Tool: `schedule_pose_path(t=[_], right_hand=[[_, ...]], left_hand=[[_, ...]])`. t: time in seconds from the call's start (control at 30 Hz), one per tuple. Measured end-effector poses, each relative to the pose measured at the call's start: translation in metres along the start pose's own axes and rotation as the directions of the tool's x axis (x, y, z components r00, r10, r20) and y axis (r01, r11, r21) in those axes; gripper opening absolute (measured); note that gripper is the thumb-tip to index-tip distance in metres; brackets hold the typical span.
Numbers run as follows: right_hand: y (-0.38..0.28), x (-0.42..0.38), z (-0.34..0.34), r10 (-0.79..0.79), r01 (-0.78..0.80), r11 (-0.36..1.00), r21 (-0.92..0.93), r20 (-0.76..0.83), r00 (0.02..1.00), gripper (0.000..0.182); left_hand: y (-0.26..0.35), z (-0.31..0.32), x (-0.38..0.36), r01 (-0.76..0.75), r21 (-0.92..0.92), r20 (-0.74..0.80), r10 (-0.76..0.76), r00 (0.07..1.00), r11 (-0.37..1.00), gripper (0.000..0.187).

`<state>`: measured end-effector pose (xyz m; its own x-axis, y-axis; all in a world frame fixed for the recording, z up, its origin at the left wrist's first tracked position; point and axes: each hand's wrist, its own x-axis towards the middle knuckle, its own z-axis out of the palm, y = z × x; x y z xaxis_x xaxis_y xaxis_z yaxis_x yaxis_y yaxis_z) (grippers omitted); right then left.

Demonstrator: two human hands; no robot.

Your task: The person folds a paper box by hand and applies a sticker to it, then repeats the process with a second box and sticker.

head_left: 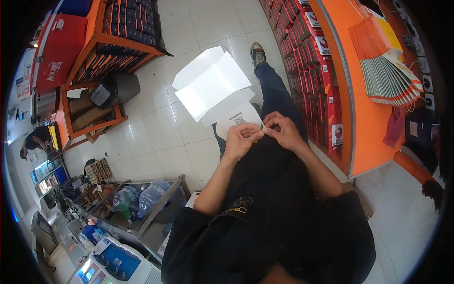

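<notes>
An unfolded white cardboard box [213, 85] with creased flaps lies over my lap and extends out above the floor. Its near flap carries a printed QR code [239, 119]. My left hand [243, 138] is closed in a pinch at the edge of this flap. Close beside it, my right hand [283, 131] pinches with thumb and forefinger. A small green piece [261, 127] shows between the fingertips of both hands; its kind is too small to make out. How the right fingertips grip it is partly hidden.
Stacked red boxes [331, 90] fill an orange shelf [362, 118] on the right. Fanned orange-and-white paper bags [390, 71] hang there. At left are a dark bin [116, 89] and another orange rack [92, 28]. A metal-framed cart [142, 227] holds plastic bottles. A person [38, 139] bends over far left.
</notes>
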<state>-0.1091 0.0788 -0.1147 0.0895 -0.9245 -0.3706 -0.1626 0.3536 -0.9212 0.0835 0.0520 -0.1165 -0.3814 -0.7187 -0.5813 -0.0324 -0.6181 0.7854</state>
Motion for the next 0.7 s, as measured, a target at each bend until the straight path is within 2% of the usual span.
schedule_pose_path(t=[0.1,0.2,0.23,0.3,0.43,0.53,0.6,0.63,0.7], right_hand=[[0.009,0.000,0.001,-0.009,0.006,0.994,0.113,0.022,1.000,0.008],[0.009,0.000,-0.003,0.049,-0.055,0.992,0.117,0.050,0.998,0.009],[0.007,-0.001,-0.005,0.049,-0.055,0.992,0.117,0.049,0.998,0.009],[0.004,-0.002,-0.006,0.129,-0.134,0.962,0.240,0.038,0.991,0.015],[0.002,-0.003,-0.006,0.201,-0.202,0.933,0.297,0.031,0.979,0.015],[0.012,-0.002,0.002,0.140,-0.146,0.958,0.247,0.040,0.989,0.010],[0.014,-0.001,0.009,0.010,-0.007,0.997,0.080,-0.036,0.999,0.010],[0.012,0.000,0.010,0.006,-0.003,0.997,0.077,-0.036,0.999,0.010],[0.003,-0.006,0.014,-0.056,0.050,0.998,-0.049,-0.132,0.990,0.014]], left_hand=[[0.004,-0.003,0.001,0.034,0.032,0.028,-0.035,0.999,0.999,0.010],[0.009,-0.004,0.003,0.101,0.032,0.047,-0.102,0.994,0.994,0.011],[0.007,-0.004,0.005,0.100,0.031,0.048,-0.102,0.994,0.994,0.011],[0.004,-0.005,0.007,0.052,0.014,0.097,-0.053,0.994,0.999,0.012],[0.004,0.001,0.006,0.026,0.015,0.080,-0.027,0.996,1.000,0.014],[0.008,0.004,0.003,0.015,0.093,0.061,-0.020,0.998,0.996,0.011],[0.013,0.004,0.004,0.079,0.116,0.062,-0.086,0.994,0.990,0.013],[0.015,0.005,0.005,0.074,0.115,0.062,-0.081,0.995,0.991,0.013],[0.017,0.007,0.001,0.086,0.110,0.037,-0.091,0.995,0.990,0.008]])
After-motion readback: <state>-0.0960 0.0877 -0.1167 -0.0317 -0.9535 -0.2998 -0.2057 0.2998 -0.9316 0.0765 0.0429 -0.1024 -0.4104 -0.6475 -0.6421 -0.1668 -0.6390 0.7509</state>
